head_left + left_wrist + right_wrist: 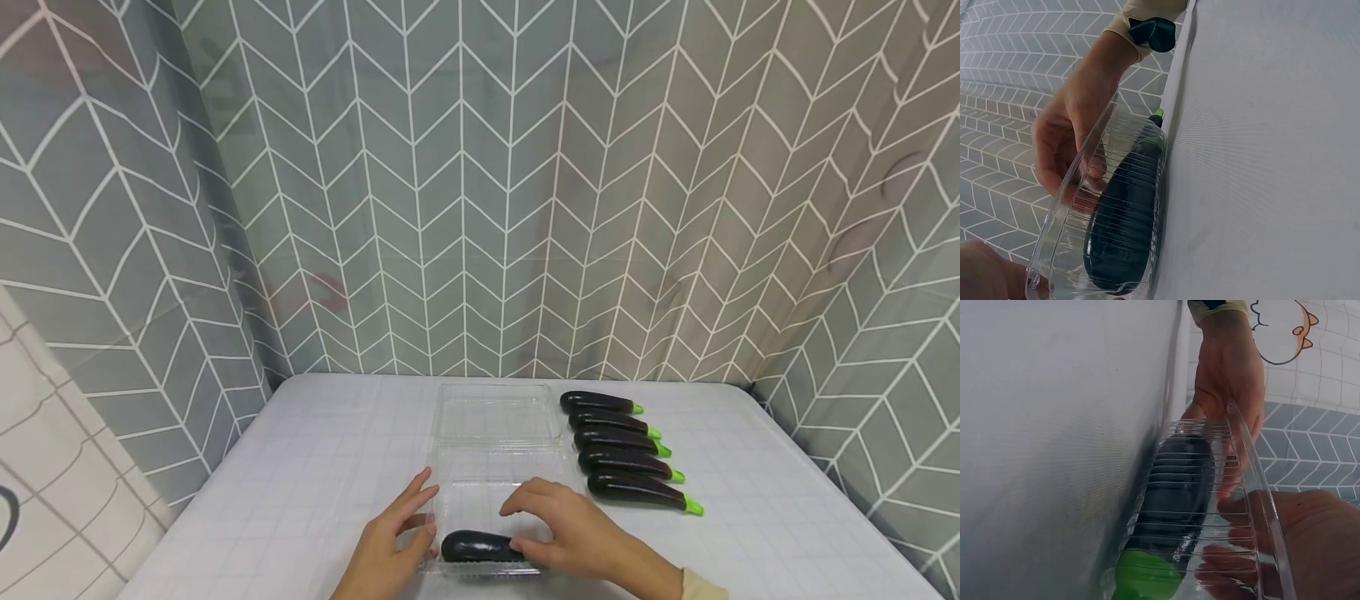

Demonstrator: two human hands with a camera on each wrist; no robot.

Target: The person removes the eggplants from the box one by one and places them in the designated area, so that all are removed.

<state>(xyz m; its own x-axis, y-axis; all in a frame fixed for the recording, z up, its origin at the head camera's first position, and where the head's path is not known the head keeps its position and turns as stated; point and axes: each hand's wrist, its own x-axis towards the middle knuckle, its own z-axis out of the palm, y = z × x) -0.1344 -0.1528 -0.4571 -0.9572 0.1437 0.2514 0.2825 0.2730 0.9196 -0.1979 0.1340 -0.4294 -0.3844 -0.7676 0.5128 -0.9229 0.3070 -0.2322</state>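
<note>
A clear plastic clamshell container (465,504) lies with its lid (497,417) folded back on the far side. Along the near wall of its base rests a dark eggplant (474,546), its green stem end (1147,575) to the right. My right hand (566,529) reaches in over that end, thumb by the eggplant and bent fingers spread above the base; a firm hold does not show. At the container's left side is my left hand (393,537), its fingers extended along the edge and its thumb near the wall.
Several more eggplants (626,487) lie in a row right of the container, green stems pointing right. A white cloth covers the table (337,442). Grey chevron-patterned curtains (487,208) hang behind and at both sides.
</note>
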